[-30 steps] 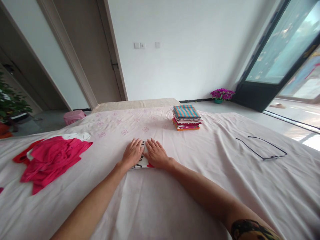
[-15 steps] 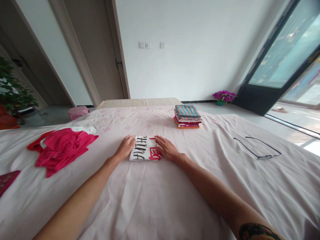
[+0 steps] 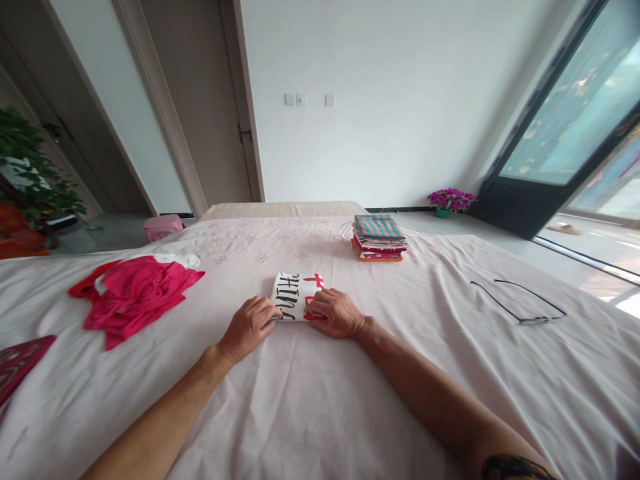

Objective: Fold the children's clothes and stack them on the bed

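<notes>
The left hand (image 3: 253,327) pinches the cloth (image 3: 295,297) at its seven o'clock corner, the right hand (image 3: 337,313) its four o'clock edge, the cloth lying between them.

head-worn view, facing forward and down, close above the bed's near side

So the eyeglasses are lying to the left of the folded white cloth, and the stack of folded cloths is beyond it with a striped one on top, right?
Not quite: the head view shows the eyeglasses to the right of the folded white cloth. The rest is right.
</notes>
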{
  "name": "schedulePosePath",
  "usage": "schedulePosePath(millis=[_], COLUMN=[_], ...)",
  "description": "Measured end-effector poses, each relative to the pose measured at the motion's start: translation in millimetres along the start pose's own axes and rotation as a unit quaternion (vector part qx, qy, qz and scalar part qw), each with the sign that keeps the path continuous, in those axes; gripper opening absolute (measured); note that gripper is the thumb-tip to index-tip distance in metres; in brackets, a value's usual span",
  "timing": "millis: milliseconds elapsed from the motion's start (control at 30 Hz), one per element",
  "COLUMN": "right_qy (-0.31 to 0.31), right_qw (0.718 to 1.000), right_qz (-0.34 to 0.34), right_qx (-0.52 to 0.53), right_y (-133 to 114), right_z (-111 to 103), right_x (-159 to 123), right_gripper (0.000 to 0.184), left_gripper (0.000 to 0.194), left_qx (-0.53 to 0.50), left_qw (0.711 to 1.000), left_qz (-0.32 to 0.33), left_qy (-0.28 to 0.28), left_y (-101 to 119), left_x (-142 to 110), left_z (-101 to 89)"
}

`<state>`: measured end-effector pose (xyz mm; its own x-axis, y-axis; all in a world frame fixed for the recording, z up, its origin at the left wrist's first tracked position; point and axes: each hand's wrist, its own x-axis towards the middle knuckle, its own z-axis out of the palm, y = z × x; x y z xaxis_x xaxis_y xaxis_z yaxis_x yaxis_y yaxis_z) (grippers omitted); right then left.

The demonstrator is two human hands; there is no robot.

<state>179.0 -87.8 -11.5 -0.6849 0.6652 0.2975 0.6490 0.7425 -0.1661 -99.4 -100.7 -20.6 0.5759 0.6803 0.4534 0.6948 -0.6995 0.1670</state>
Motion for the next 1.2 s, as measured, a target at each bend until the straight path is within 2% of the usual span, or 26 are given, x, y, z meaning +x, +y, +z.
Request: schedulePosePath(millis=[133, 267, 333, 433, 500, 600, 700, 767, 867, 967, 1100, 1200], right_qy=[-0.020, -0.024, 0.013, 0.123, 0.152, 0.112, 0.076, 0.059, 0.038, 0.028, 0.006, -0.007], right_qw=[1.000, 0.998, 0.996, 0.976, 0.966, 0.971, 0.980, 0.985, 0.988, 0.987, 0.985, 0.983], right_qz=[-0.019, -0.015, 0.036, 0.148, 0.195, 0.213, 0.178, 0.148, 0.135, 0.144, 0.163, 0.176], right_qx=[0.001, 0.047, 0.086, 0.106, 0.074, 0.002, -0.045, -0.059, -0.068, -0.071, -0.065, -0.047], right_y=[0, 5, 11, 20, 22, 16, 7, 3, 4, 6, 8, 12], right_z=[4, -2, -7, -9, -5, 9, 24, 32, 40, 42, 36, 29], right_x=[0, -5, -6, 0, 7, 20, 28, 29, 26, 22, 13, 6], right_gripper=[0.030, 0.029, 0.039, 0.051, 0.052, 0.055, 0.059, 0.059, 0.058, 0.060, 0.063, 0.063], left_gripper=[0.025, 0.022, 0.017, 0.032, 0.040, 0.043, 0.046, 0.046, 0.045, 0.045, 0.049, 0.054], left_qx=[0.008, -0.015, -0.028, -0.030, -0.015, 0.028, 0.048, 0.056, 0.084, 0.106, 0.092, 0.092], left_qw=[1.000, 0.999, 0.996, 0.988, 0.984, 0.984, 0.983, 0.983, 0.981, 0.979, 0.982, 0.977], left_qz=[-0.008, -0.040, -0.079, -0.141, -0.159, -0.168, -0.175, -0.172, -0.176, -0.177, -0.164, -0.192], left_qy=[-0.001, -0.012, -0.005, 0.048, 0.074, 0.056, 0.027, 0.013, -0.004, -0.010, -0.017, -0.033], left_y=[-2, -3, -5, -10, -11, -6, 2, 6, 5, -3, -14, -20], left_x=[-1, -8, -9, 2, 20, 56, 87, 98, 97, 89, 82, 72], left_z=[4.0, -1.3, -5.0, -3.6, 4.2, 24.3, 47.3, 61.4, 77.8, 85.9, 84.3, 78.9])
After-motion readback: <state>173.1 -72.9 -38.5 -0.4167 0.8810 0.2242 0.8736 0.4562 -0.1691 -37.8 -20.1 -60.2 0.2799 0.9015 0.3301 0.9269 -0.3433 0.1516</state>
